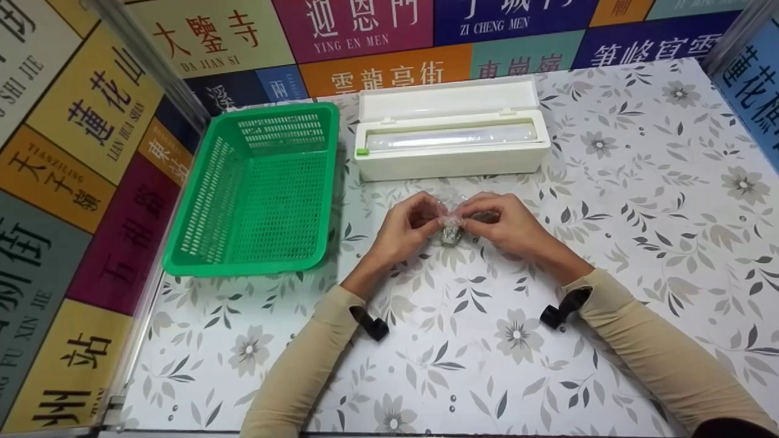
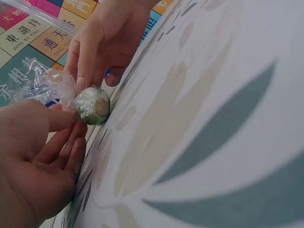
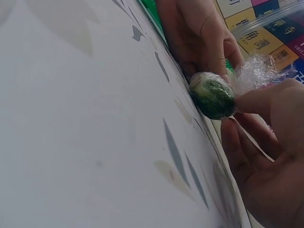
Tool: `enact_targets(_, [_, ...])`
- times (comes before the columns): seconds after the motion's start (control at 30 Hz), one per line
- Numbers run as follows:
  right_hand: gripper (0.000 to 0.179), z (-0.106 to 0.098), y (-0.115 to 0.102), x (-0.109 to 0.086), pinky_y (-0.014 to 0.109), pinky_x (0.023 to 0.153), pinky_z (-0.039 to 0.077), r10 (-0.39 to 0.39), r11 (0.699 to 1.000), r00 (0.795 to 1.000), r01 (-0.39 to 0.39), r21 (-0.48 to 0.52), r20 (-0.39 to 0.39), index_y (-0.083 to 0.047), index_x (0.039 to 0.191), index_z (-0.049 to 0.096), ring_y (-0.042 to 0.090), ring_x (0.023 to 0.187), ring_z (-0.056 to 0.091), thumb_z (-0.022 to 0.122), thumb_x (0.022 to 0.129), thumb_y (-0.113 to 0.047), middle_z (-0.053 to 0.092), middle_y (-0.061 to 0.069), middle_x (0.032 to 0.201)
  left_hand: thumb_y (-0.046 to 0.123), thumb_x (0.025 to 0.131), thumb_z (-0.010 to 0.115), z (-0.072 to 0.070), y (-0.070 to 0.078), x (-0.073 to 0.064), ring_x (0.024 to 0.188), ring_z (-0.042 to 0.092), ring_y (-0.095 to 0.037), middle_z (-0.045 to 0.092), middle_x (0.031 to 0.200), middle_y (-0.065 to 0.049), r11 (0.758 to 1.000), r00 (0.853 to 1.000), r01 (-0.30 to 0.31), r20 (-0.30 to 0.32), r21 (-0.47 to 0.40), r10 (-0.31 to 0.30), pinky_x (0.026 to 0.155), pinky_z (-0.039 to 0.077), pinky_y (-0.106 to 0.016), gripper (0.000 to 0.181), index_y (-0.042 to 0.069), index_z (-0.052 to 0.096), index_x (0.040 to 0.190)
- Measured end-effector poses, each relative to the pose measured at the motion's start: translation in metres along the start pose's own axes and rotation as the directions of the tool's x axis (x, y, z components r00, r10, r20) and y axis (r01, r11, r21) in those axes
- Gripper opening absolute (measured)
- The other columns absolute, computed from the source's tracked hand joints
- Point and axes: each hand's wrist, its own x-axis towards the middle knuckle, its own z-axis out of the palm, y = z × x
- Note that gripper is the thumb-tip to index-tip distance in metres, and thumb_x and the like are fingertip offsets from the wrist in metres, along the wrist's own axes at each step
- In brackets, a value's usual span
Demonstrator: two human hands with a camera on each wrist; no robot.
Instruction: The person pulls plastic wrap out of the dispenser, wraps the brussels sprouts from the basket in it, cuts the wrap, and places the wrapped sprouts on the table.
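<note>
A small green vegetable with a paler patch [image 3: 211, 97] is tightly covered in clear plastic wrap; its exact kind I cannot tell. It sits on the table just in front of both hands. Behind it the loose plastic wrap [image 2: 40, 85] bunches up into a crinkled tuft. My left hand [image 1: 405, 225] pinches the gathered wrap from the left between thumb and fingertips. From the other side my right hand [image 1: 505, 222] pinches the same gathered neck. In the head view the fingers partly hide the wrapped vegetable [image 1: 450, 235].
Beyond the hands stands a white plastic-wrap dispenser box [image 1: 453, 161], its lid raised and a roll of film [image 1: 450, 135] inside. A green perforated basket [image 1: 331, 182] is to the left. The flower-patterned table [image 1: 517, 377] meets printed wall panels [image 1: 377, 55] behind.
</note>
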Motion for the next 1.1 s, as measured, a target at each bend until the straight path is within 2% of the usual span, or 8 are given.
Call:
enact_targets(0.07, [0.018, 0.0, 0.0, -0.001, 0.023, 0.099, 0.059, 0.004, 1.0, 1.0, -0.004, -0.008, 0.002, -0.013, 0.114, 0.085, 0.013, 0.116, 0.07, 0.081, 0.097, -0.013, 0.077, 0.005, 0.126, 0.001, 0.101, 0.073, -0.002, -0.001, 0.0, 0.099, 0.074, -0.017, 0.077, 0.113, -0.017, 1.0, 1.0, 0.007, 0.026, 0.0, -0.007, 0.09, 0.062, -0.029, 0.017, -0.001, 0.07, 0.118])
enact_targets(0.23, [0.017, -0.002, 0.001, -0.001, 0.022, 0.095, 0.061, 0.03, 0.999, 1.0, -0.03, 0.013, 0.0, -0.018, 0.114, 0.085, 0.019, 0.111, 0.076, 0.083, 0.097, -0.02, 0.081, 0.004, 0.12, 0.001, 0.097, 0.078, -0.01, -0.001, -0.001, 0.11, 0.074, -0.021, 0.074, 0.123, -0.015, 0.999, 0.986, 0.04, 0.162, -0.037, -0.033, 0.103, 0.061, -0.035, 0.033, 0.001, 0.068, 0.129])
enact_targets(0.33, [0.019, -0.004, 0.001, -0.002, 0.023, 0.093, 0.062, 0.049, 0.998, 0.999, -0.049, 0.034, 0.004, -0.018, 0.114, 0.085, 0.021, 0.106, 0.079, 0.085, 0.096, -0.022, 0.083, 0.005, 0.116, 0.001, 0.092, 0.084, -0.013, -0.002, -0.001, 0.111, 0.073, -0.02, 0.074, 0.123, -0.012, 0.999, 0.981, 0.044, 0.191, -0.028, -0.038, 0.104, 0.06, -0.035, 0.041, 0.003, 0.068, 0.13])
enact_targets(0.57, [0.019, -0.008, 0.003, -0.002, 0.019, 0.091, 0.061, 0.065, 0.998, 0.997, -0.065, -0.024, 0.035, -0.012, 0.117, 0.084, 0.013, 0.103, 0.077, 0.079, 0.099, -0.014, 0.082, 0.011, 0.118, 0.013, 0.091, 0.088, -0.012, -0.004, -0.001, 0.096, 0.078, -0.017, 0.08, 0.11, -0.01, 0.999, 0.99, 0.025, 0.139, 0.047, -0.031, 0.089, 0.065, -0.033, 0.028, 0.006, 0.077, 0.116])
enact_targets(0.73, [0.025, -0.012, 0.002, -0.002, 0.017, 0.063, 0.053, 0.05, 0.999, 0.994, -0.05, 0.0, 0.094, -0.005, 0.121, 0.081, 0.011, 0.079, 0.068, 0.068, 0.1, -0.001, 0.08, 0.018, 0.118, 0.013, 0.087, 0.092, -0.012, -0.005, -0.001, 0.088, 0.079, -0.016, 0.083, 0.1, -0.008, 0.996, 0.995, 0.024, 0.091, 0.085, -0.032, 0.084, 0.066, -0.031, 0.022, 0.007, 0.082, 0.107])
enact_targets(0.87, [0.029, -0.013, 0.002, -0.001, 0.018, 0.055, 0.048, 0.012, 0.999, 0.991, -0.018, 0.039, 0.131, -0.007, 0.126, 0.08, 0.015, 0.079, 0.068, 0.061, 0.104, -0.002, 0.079, 0.017, 0.125, 0.015, 0.086, 0.093, -0.012, -0.005, -0.001, 0.089, 0.08, -0.016, 0.084, 0.1, -0.008, 0.995, 0.997, 0.025, 0.063, 0.1, -0.032, 0.085, 0.066, -0.029, 0.023, 0.007, 0.083, 0.105])
enact_targets(1.0, [0.029, -0.012, 0.002, 0.0, 0.018, 0.065, 0.056, -0.01, 0.998, 0.991, 0.003, 0.056, 0.13, -0.006, 0.126, 0.08, 0.017, 0.093, 0.075, 0.06, 0.105, -0.003, 0.079, 0.017, 0.127, 0.015, 0.087, 0.093, -0.012, -0.005, -0.001, 0.092, 0.08, -0.018, 0.083, 0.102, -0.01, 0.996, 0.998, 0.004, 0.066, 0.092, -0.01, 0.086, 0.066, -0.03, 0.032, 0.007, 0.079, 0.114])
enact_targets(1.1, [0.029, -0.013, 0.003, -0.001, 0.021, 0.083, 0.062, -0.02, 0.998, 0.99, 0.012, 0.06, 0.139, -0.004, 0.126, 0.079, 0.017, 0.098, 0.077, 0.06, 0.105, -0.002, 0.079, 0.018, 0.126, 0.012, 0.088, 0.092, -0.013, -0.005, -0.001, 0.095, 0.08, -0.019, 0.082, 0.106, -0.011, 0.996, 0.996, -0.024, 0.09, 0.086, 0.016, 0.088, 0.066, -0.032, 0.039, 0.008, 0.075, 0.123])
